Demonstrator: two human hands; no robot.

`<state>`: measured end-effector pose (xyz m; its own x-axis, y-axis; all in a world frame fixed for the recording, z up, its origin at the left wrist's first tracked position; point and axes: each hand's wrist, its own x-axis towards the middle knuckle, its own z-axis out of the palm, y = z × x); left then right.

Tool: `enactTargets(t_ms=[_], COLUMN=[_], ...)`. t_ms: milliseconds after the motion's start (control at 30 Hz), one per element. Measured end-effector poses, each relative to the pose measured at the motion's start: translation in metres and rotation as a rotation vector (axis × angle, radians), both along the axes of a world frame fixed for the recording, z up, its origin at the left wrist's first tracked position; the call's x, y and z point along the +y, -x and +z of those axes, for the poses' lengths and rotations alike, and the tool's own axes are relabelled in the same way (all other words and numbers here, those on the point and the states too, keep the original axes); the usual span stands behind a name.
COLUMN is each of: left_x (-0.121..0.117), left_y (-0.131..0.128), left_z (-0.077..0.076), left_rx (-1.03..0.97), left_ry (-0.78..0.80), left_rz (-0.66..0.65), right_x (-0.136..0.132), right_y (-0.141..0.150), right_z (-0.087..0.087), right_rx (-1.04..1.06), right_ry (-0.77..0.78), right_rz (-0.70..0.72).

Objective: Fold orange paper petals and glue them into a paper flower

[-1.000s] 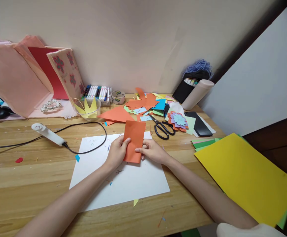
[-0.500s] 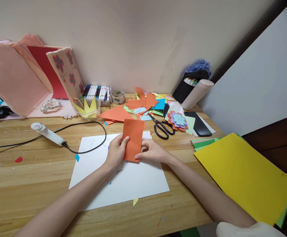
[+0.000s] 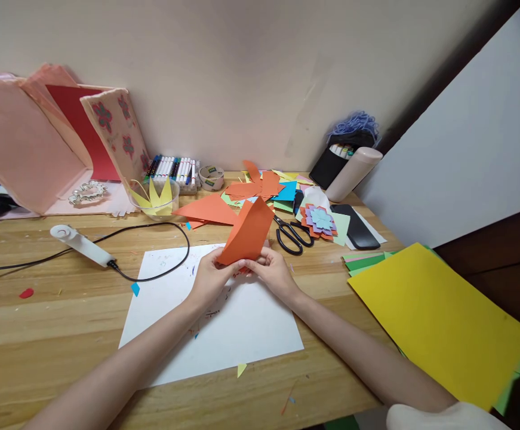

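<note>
Orange paper (image 3: 251, 230): raised in both hands above the far half of a white sheet, bent rather than flat, its top rising to a peak, its lower edge pinched by the thumbs
Left hand (image 3: 212, 278): grasping the orange paper at its lower left corner, thumb pointing inward along the near edge
Right hand (image 3: 276, 276): grasping the same paper at its lower right, thumb tip close to the left thumb, fingers curled and partly hidden behind the sheet
White sheet (image 3: 251, 325): flat on the wooden table (image 3: 40, 346), specked with pen marks and tiny coloured scraps
Scissors (image 3: 293, 235): black-handled, lying just beyond the right hand, blades partly hidden by the orange paper
Paper pieces (image 3: 289, 191): a loose heap of orange, blue, green and yellow near the wall
Layered paper flower (image 3: 319, 220): orange, purple and pale blue, between the scissors and a black phone (image 3: 358, 230)
Clear tub (image 3: 176, 203): at the back left, holding a pointed yellow paper shape (image 3: 159, 197), near felt pens (image 3: 172, 170) and a tape roll (image 3: 212, 178)
Yellow sheet (image 3: 443, 322): on green sheets (image 3: 367, 261) at the right
White device (image 3: 83, 246): at the left, trailing a black cable (image 3: 152, 279)
</note>
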<state>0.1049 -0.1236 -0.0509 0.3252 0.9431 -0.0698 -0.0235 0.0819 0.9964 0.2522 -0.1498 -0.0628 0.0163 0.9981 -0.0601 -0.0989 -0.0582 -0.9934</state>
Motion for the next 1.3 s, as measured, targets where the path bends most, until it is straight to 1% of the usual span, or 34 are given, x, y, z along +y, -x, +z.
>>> enactTargets(t_ms=[100,200,267,367,467,600,700,800,900,967,1067,1167,1300], left_x=[0.004,0.006,0.005,0.001,-0.004,-0.005,-0.004,-0.004,-0.004,-0.004,-0.004,-0.005,-0.006], left_y=[0.003,0.005,0.004,0.000,-0.005,-0.007,-0.005,-0.004,-0.003,-0.003,-0.004,-0.005,-0.006], left_z=[-0.001,-0.001,0.000,0.002,0.002,-0.001,-0.001,-0.001,-0.002,-0.002,0.001,0.003,0.003], left_rx=[-0.022,-0.055,-0.086,-0.115,-0.070,-0.045,-0.039,-0.034,-0.027,-0.007,0.011,0.023,0.042], left_ry=[0.041,0.069,0.081,0.063,0.029,0.035,0.035,0.012,-0.013,-0.013,0.024,0.054,0.041], left_rz=[0.002,-0.017,0.004,0.038,0.030,0.027,0.016,-0.006,-0.026,-0.033,-0.019,0.009,0.059], right_x=[0.002,0.005,0.006,0.003,-0.001,-0.004,-0.003,-0.002,0.000,0.003,0.009,0.014,0.019], right_y=[-0.007,-0.016,-0.018,-0.010,0.000,0.003,-0.001,-0.004,-0.008,-0.012,-0.024,-0.038,-0.054], right_z=[0.004,0.004,0.002,-0.001,-0.001,0.003,0.007,0.008,0.006,0.004,0.003,0.007,0.013], right_rx=[-0.018,-0.032,-0.007,0.046,0.076,0.009,-0.047,-0.026,0.008,0.008,-0.024,-0.059,-0.045], right_ry=[-0.019,-0.035,-0.030,-0.043,-0.052,-0.012,0.017,0.046,0.088,0.113,0.148,0.162,0.160], right_rz=[-0.001,-0.061,-0.100,-0.176,-0.220,-0.180,-0.068,0.051,0.104,0.089,0.029,-0.011,-0.095])
